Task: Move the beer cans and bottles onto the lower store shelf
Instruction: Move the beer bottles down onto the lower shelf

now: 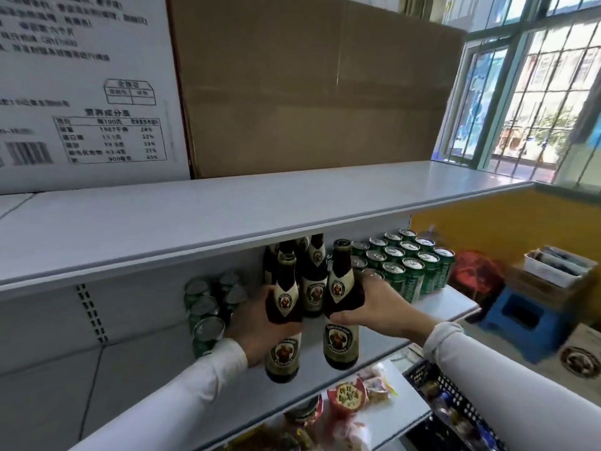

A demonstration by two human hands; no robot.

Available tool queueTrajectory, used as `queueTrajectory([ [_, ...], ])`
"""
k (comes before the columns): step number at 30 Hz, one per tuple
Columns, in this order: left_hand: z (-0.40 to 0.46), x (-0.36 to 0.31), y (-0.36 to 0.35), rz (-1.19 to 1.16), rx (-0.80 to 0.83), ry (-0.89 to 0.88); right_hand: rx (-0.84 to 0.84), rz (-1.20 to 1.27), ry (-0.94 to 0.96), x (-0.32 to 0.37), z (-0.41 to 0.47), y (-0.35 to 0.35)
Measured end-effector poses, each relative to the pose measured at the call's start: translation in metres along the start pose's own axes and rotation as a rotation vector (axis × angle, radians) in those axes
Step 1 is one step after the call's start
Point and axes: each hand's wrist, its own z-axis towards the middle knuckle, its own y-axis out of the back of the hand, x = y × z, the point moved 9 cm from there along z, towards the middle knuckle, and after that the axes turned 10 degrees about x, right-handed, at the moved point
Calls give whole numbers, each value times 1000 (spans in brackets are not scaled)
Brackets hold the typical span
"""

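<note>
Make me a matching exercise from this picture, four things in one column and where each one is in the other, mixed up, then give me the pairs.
1. left hand
2. green cans
3. brown carton
4. blue stool

A. on the top shelf
B. on the floor, far right
C. grips a bottle
D. packed on the shelf, right of the bottles

Pairs: 1-C, 2-D, 3-A, 4-B

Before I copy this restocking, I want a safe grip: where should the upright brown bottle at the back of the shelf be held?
Grip the back bottle round its shoulder, from the open front; the upper shelf hangs low over its cap.
</note>
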Motion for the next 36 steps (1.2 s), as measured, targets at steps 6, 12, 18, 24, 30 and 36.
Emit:
queueTrajectory([
  [6, 13, -3, -15, 2, -121, 107, 141, 26, 149, -25, 40, -2],
  [12, 23, -13, -36, 35, -264, 188, 269, 4, 248, -49, 65, 2],
  [18, 29, -7, -48, 31, -348, 237, 328, 11, 289, -65, 84, -7],
  [24, 45, 0, -43, 59, -387, 231, 269, -83, 326, -66, 106, -13],
  [30, 55, -1, -39, 68, -375, 170, 256, -166, 371, -61, 119, -9],
  [36, 59, 10, -39, 106, -407, 178, 176, -154, 395, -62, 120, -6],
])
